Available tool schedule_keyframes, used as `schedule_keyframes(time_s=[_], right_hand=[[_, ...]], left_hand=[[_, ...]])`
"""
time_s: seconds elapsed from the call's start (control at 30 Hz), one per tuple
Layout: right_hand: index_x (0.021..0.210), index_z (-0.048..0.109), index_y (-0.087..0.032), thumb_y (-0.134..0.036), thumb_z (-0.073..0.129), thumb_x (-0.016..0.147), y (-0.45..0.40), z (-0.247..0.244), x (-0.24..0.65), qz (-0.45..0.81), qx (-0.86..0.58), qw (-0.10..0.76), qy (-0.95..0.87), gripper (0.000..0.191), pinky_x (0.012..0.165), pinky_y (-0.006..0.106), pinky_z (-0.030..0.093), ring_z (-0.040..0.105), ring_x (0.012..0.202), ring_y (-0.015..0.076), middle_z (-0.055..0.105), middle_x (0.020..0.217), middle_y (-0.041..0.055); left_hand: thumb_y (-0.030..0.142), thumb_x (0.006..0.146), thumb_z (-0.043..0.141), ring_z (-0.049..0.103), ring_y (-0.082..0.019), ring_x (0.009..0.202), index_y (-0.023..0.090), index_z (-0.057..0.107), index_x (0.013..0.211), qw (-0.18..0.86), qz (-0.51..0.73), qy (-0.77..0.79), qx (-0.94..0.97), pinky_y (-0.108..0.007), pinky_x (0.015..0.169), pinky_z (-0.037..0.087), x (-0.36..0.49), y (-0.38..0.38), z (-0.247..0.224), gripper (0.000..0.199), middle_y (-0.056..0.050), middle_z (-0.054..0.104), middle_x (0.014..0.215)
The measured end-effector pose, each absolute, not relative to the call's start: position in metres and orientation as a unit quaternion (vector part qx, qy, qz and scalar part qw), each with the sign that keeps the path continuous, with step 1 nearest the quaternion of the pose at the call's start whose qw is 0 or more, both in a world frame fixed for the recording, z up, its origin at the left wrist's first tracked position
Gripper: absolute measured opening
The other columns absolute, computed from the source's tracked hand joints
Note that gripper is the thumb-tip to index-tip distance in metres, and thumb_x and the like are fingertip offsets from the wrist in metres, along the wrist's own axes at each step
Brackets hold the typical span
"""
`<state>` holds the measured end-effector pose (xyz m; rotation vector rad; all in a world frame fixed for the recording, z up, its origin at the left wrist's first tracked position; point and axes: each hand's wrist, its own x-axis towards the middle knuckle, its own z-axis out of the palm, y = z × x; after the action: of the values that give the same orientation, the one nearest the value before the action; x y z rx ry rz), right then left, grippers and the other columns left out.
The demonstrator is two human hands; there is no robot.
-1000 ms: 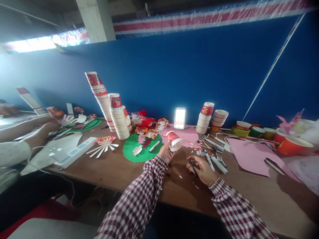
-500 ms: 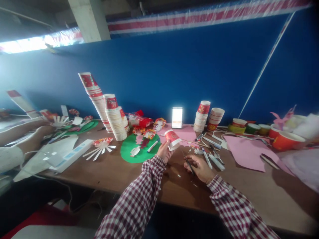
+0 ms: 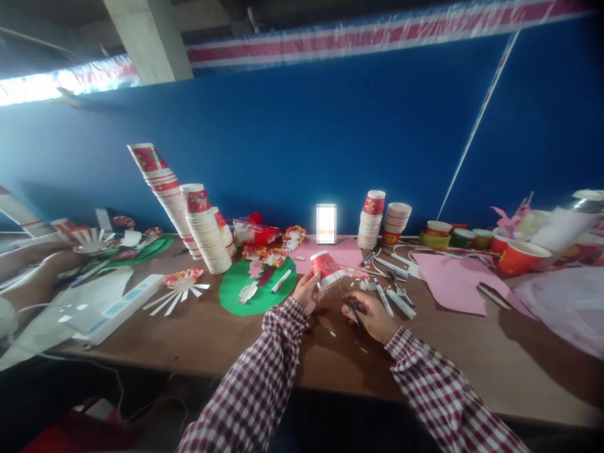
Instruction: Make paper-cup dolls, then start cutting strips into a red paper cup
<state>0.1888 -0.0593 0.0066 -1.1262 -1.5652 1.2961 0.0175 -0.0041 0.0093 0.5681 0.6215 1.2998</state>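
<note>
A red and white paper cup (image 3: 324,265) lies tilted in my left hand (image 3: 306,292), whose fingers close around its side. Its lower right edge looks cut, with loose white paper there. My right hand (image 3: 372,316) is closed on a pair of dark-handled scissors (image 3: 353,309), the thin blades pointing up toward the cup's cut edge. Whether the blades touch the paper is too small to tell. Small white scraps (image 3: 333,334) lie on the table below the hands. A green paper disc (image 3: 231,286) carrying paper cutouts and a marker (image 3: 283,280) is beside my left hand.
Tall cup stacks (image 3: 207,236) stand at the back left, shorter ones (image 3: 371,223) at the back right. Markers and tools (image 3: 401,303) lie right of my hands, near pink paper (image 3: 450,283). A cut cup (image 3: 182,286) and a power strip (image 3: 125,311) lie left. Another person's arm (image 3: 33,267) reaches in.
The view has turned slightly to the right, so the table's things sit further left. Both hands keep their hold on the cup and scissors, and the cup's cut edge looks slightly different.
</note>
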Motion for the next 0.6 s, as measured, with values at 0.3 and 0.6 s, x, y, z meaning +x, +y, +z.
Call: schedule_keyframes(time_s=[0.3,0.6], right_hand=[[0.097,0.056,-0.019,-0.041,0.064,0.071,-0.0576,0.0043,0.1885,0.507,-0.454,0.398,-0.615,0.034,0.054,0.028,0.052,0.064,0.066,0.0189,0.065,0.075,0.0028],[0.095,0.056,-0.019,-0.042,0.065,0.070,-0.0590,0.0064,0.1877,0.509,-0.445,0.407,-0.614,0.035,0.054,0.028,0.052,0.063,0.070,0.0189,0.065,0.079,0.0039]], left_hand=[[0.017,0.078,0.061,0.066,-0.019,0.084,0.013,0.058,0.096,0.722,0.565,0.275,0.289,-0.031,0.075,0.053,0.0172,-0.0060,0.0077,0.019,-0.011,0.067,0.092],[0.020,0.075,0.064,0.065,-0.019,0.085,0.014,0.059,0.097,0.727,0.551,0.277,0.299,-0.031,0.077,0.053,0.0172,-0.0052,0.0051,0.024,-0.010,0.067,0.095]])
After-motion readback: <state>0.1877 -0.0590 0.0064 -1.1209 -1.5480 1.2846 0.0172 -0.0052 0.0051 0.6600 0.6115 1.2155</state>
